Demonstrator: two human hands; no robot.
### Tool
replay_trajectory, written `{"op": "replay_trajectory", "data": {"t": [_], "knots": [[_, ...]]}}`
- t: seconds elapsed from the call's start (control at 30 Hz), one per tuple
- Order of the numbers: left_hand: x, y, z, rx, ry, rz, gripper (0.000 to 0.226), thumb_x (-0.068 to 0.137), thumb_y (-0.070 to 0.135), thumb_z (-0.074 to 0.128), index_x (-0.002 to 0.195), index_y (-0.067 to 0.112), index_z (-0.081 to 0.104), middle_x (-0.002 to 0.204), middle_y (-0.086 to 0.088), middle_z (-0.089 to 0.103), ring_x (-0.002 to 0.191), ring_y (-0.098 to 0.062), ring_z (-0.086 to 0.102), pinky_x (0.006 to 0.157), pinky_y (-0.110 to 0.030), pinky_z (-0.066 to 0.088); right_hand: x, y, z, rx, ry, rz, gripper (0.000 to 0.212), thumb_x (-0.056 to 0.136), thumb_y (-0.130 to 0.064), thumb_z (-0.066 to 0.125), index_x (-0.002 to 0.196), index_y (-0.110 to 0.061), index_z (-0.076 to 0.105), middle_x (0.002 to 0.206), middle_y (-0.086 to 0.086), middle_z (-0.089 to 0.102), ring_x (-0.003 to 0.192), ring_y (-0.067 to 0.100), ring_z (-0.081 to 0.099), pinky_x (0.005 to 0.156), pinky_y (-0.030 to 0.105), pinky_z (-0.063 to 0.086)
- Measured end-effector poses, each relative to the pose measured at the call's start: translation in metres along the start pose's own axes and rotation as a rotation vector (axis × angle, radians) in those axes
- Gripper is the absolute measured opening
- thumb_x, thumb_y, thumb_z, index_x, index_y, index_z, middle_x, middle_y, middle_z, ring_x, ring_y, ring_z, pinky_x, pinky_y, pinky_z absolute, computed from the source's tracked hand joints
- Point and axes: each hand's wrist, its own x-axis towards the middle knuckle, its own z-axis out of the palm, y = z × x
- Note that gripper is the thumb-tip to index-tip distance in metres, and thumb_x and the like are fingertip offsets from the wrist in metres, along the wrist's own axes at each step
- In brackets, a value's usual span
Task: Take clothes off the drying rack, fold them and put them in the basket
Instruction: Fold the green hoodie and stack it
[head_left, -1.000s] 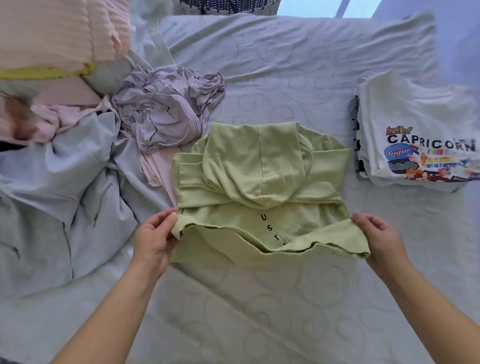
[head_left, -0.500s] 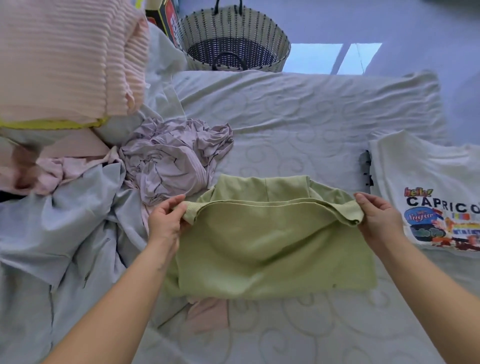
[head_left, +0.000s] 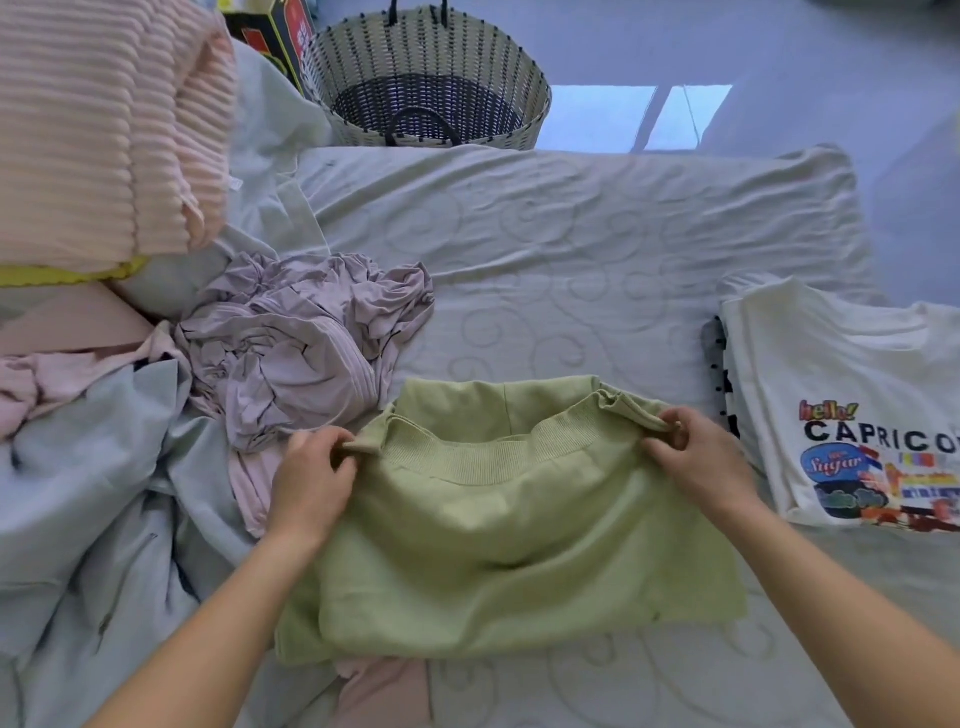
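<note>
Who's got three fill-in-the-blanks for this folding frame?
1. The left hand and right hand pinch the hem of the ____ top.
2. The printed shirt lies on the top's ____ side.
3. The lilac heap lies on its ____ side.
Missing: green; right; left.

soft daylight, wide-angle edge distortion

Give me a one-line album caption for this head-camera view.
Folding laundry: left hand and right hand pinch the ribbed hem of a green sweatshirt on the bed, woven basket beyond.
</note>
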Motion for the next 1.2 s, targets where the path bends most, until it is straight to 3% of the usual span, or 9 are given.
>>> {"op": "replay_trajectory", "data": {"t": [0.13,0.3,0.47,0.53,0.67,0.87,0.97,1.07,1.2], "knots": [[0.012,-0.004,0.0,0.055,0.224,0.074,0.01,0.085,0.012,0.066,0.094,0.009,0.068,0.093,-0.012,0.055,0.093,-0.033,0.05,0.082,-0.039,0.038,0.01,0.0,0.005,-0.084,0.257,-0.142,0.026,0.079,-0.037,0.075,0.089,-0.013,0.07,0.09,0.009,0.06,0.085,0.03,0.056,0.071,0.04,0.045],[0.012,-0.001,0.006,-0.185,0.238,0.085,0.014,0.088,0.0,0.06,0.097,0.002,0.049,0.083,-0.007,0.051,0.073,-0.028,0.05,0.068,-0.042,0.044,0.019,-0.005,0.005,0.057,0.154,-0.072,0.021,0.09,-0.025,0.063,0.107,-0.014,0.057,0.086,0.008,0.066,0.081,0.035,0.059,0.071,0.04,0.041],[0.011,-0.015,0.008,-0.121,0.193,0.324,0.022,0.075,-0.005,0.045,0.085,0.01,0.057,0.089,-0.005,0.053,0.083,-0.015,0.047,0.078,-0.014,0.036,0.023,-0.001,0.008,-0.025,0.071,-0.283,0.02,0.086,0.004,0.055,0.088,-0.011,0.069,0.092,0.008,0.062,0.084,0.032,0.058,0.071,0.035,0.04],[0.012,-0.015,0.006,-0.112,0.153,0.315,0.024,0.079,0.005,0.045,0.092,0.003,0.065,0.095,-0.009,0.06,0.091,-0.015,0.052,0.085,-0.011,0.035,0.024,0.0,0.007,-0.007,0.052,-0.285,0.025,0.085,0.005,0.057,0.086,-0.013,0.074,0.094,0.005,0.06,0.084,0.028,0.057,0.073,0.033,0.04],[0.015,-0.013,0.003,-0.074,0.162,0.267,0.041,0.087,0.021,0.067,0.119,-0.003,0.059,0.113,-0.015,0.054,0.107,-0.017,0.046,0.093,-0.017,0.033,0.028,0.002,0.008,0.057,0.177,-0.261,0.032,0.087,0.004,0.053,0.104,-0.012,0.074,0.095,0.0,0.055,0.086,0.025,0.056,0.079,0.029,0.038],[0.017,-0.013,0.012,0.172,0.112,0.164,0.056,0.085,0.035,0.062,0.131,0.004,0.054,0.126,-0.022,0.046,0.114,-0.041,0.046,0.097,-0.05,0.04,0.03,0.002,0.015,-0.062,0.137,-0.092,0.03,0.089,-0.02,0.057,0.117,-0.022,0.068,0.116,0.009,0.053,0.11,0.034,0.051,0.097,0.045,0.038],[-0.005,0.018,0.026,0.246,0.121,0.292,0.056,0.09,0.047,0.044,0.139,0.02,0.043,0.145,-0.014,0.033,0.132,-0.036,0.03,0.105,-0.056,0.025,0.009,-0.018,0.024,-0.203,0.236,-0.27,0.051,0.085,-0.047,0.047,0.13,-0.026,0.058,0.135,0.012,0.045,0.124,0.032,0.04,0.104,0.052,0.029],[-0.042,0.048,0.057,0.329,-0.104,0.495,0.057,0.091,0.067,0.022,0.141,0.042,0.034,0.156,0.0,0.02,0.142,-0.033,0.012,0.109,-0.056,0.001,-0.029,-0.043,0.05,-0.323,0.149,-0.563,0.061,0.085,-0.063,0.036,0.138,-0.035,0.047,0.152,0.009,0.034,0.139,0.033,0.029,0.111,0.056,0.02],[-0.046,0.051,0.091,0.555,-0.258,0.367,0.076,0.077,0.085,0.0,0.145,0.053,0.009,0.161,0.004,0.005,0.145,-0.04,-0.001,0.101,-0.07,-0.009,-0.047,-0.038,0.092,-0.599,-0.108,-0.589,0.077,0.081,-0.084,0.016,0.144,-0.044,0.032,0.158,0.008,0.024,0.145,0.04,0.014,0.109,0.067,0.011]]}}
